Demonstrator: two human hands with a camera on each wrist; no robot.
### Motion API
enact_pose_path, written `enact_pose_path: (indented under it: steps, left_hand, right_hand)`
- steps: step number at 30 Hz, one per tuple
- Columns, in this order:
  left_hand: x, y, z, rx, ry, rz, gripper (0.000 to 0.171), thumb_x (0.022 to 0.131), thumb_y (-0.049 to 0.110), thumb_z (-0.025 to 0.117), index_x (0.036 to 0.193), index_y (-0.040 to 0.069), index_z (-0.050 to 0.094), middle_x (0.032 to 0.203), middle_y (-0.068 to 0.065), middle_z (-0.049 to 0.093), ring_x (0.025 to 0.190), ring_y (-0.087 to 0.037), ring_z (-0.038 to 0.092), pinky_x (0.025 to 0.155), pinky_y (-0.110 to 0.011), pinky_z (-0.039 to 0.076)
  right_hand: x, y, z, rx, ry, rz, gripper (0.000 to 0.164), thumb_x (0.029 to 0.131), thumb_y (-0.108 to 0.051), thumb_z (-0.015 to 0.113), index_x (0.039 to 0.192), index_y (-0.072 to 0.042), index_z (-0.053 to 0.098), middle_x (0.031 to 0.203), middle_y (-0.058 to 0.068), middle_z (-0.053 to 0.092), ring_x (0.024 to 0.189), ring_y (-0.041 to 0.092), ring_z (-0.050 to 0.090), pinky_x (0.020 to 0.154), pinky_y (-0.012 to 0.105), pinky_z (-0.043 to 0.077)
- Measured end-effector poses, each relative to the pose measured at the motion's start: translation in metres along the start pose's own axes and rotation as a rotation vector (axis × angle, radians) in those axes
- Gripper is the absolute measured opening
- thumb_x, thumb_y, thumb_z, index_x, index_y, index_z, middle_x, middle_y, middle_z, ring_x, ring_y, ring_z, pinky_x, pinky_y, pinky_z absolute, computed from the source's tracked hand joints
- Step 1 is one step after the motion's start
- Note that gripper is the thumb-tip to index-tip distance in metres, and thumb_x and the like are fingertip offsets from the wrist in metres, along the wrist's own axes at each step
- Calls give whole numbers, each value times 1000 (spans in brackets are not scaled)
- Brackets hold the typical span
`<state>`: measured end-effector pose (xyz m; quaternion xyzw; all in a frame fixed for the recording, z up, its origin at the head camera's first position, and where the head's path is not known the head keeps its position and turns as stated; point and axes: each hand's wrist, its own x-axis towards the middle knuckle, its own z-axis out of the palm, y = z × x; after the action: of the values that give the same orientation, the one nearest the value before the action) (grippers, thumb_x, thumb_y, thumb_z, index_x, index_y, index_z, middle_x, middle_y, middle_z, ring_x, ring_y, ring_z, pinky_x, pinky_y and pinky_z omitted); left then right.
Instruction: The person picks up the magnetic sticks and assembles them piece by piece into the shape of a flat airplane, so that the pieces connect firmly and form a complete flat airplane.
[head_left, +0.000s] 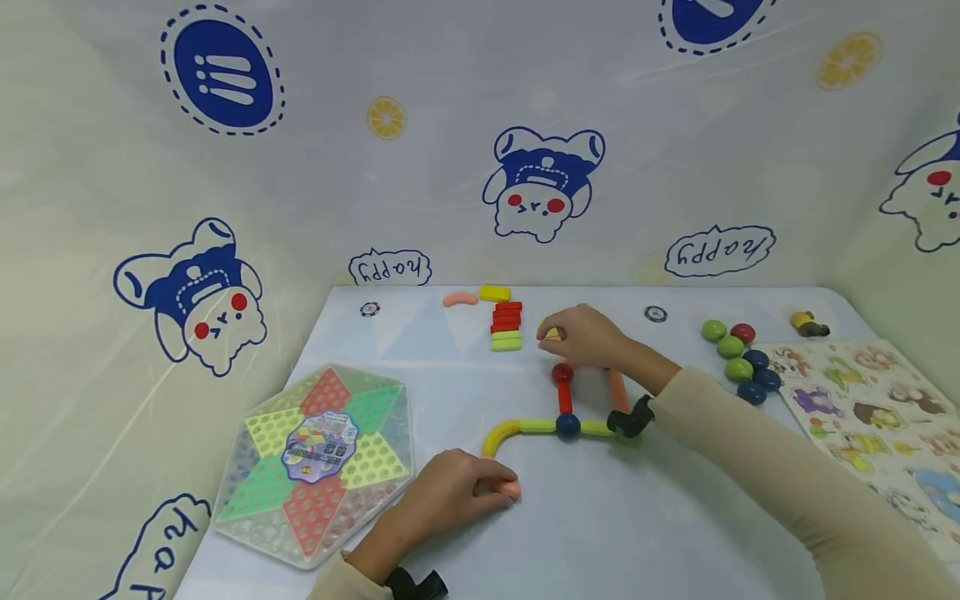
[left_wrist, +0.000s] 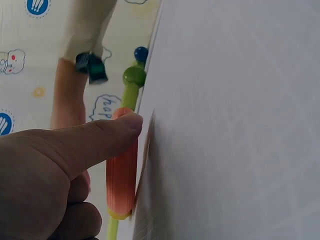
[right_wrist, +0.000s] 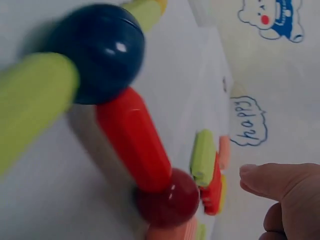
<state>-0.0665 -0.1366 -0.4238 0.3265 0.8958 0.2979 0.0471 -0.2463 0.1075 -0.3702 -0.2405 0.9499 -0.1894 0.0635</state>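
Observation:
My left hand (head_left: 468, 492) pinches a pink ridged stick (left_wrist: 122, 175), its thumb lying along the top. That stick sits by the end of a curved yellow stick (head_left: 498, 435). From there the layout runs through a yellow-green stick (head_left: 537, 426) to a blue ball (head_left: 567, 427). A red stick (head_left: 565, 397) joins this ball to a red ball (head_left: 562, 373). A green ball (left_wrist: 134, 76) is partly hidden by the right wrist in the head view. My right hand (head_left: 585, 335) hovers past the red ball, near a yellow piece (head_left: 552, 333), with nothing visible at its thumb tip.
Left of the layout lies a hexagonal star-patterned game board (head_left: 318, 467). Red sticks (head_left: 507, 317) and yellow-green sticks (head_left: 506, 340) are grouped at the back. Loose balls (head_left: 738, 369) lie at right beside a sticker sheet (head_left: 885, 417). A pink curved stick (head_left: 460, 299) rests near the back edge.

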Motion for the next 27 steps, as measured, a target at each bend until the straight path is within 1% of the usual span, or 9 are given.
enact_pose_path:
  steps: [2, 6, 9, 12, 15, 21, 27]
  left_hand:
    - [0, -1, 2, -8, 8, 7, 24, 84, 42, 67, 103, 28, 72, 81, 28, 62, 61, 11, 48, 56, -12, 40]
    - [-1, -2, 3, -18, 21, 16, 23, 84, 42, 67, 102, 28, 72, 80, 28, 61, 58, 11, 46, 54, -12, 39]
    - [-2, -3, 3, -20, 25, 24, 22, 84, 42, 66, 102, 29, 71, 78, 29, 59, 54, 10, 43, 51, -12, 38]
    - [-2, -4, 2, -24, 27, 28, 22, 85, 43, 65, 102, 30, 71, 76, 30, 58, 53, 10, 42, 50, -13, 37]
    - [-2, -3, 3, -28, 24, 28, 23, 85, 44, 65, 101, 30, 72, 75, 31, 57, 52, 9, 41, 49, -13, 36]
    - [-1, -2, 5, -37, 27, 31, 21, 84, 42, 67, 100, 29, 72, 75, 31, 57, 53, 10, 42, 49, -13, 37]
    - [-1, -3, 6, -32, 50, 44, 20, 84, 42, 66, 99, 29, 72, 76, 31, 58, 54, 10, 42, 49, -12, 36]
  right_hand:
    - [13, -7, 3, -28, -38, -8, 23, 84, -30, 70, 105, -22, 70, 75, -5, 59, 72, 18, 52, 60, 28, 45]
    - [32, -18, 12, -89, -109, -17, 25, 84, -31, 71, 108, -24, 69, 76, -3, 58, 74, 18, 51, 59, 27, 45]
    - [42, -22, 19, -129, -135, -41, 24, 84, -33, 70, 106, -25, 69, 73, -3, 57, 73, 18, 50, 58, 27, 44]
    - [49, -24, 26, -157, -137, -64, 23, 83, -35, 70, 104, -25, 69, 73, -4, 57, 72, 17, 50, 58, 26, 44]
    - [51, -22, 30, -165, -133, -57, 23, 83, -37, 70, 103, -25, 70, 72, -4, 57, 72, 17, 51, 59, 25, 44]
    - [49, -17, 32, -160, -101, 2, 22, 80, -36, 73, 100, -26, 70, 72, -4, 57, 72, 17, 50, 58, 26, 44]
    - [48, -15, 30, -129, -74, 1, 20, 80, -34, 74, 98, -25, 70, 77, -6, 58, 72, 17, 50, 59, 26, 44]
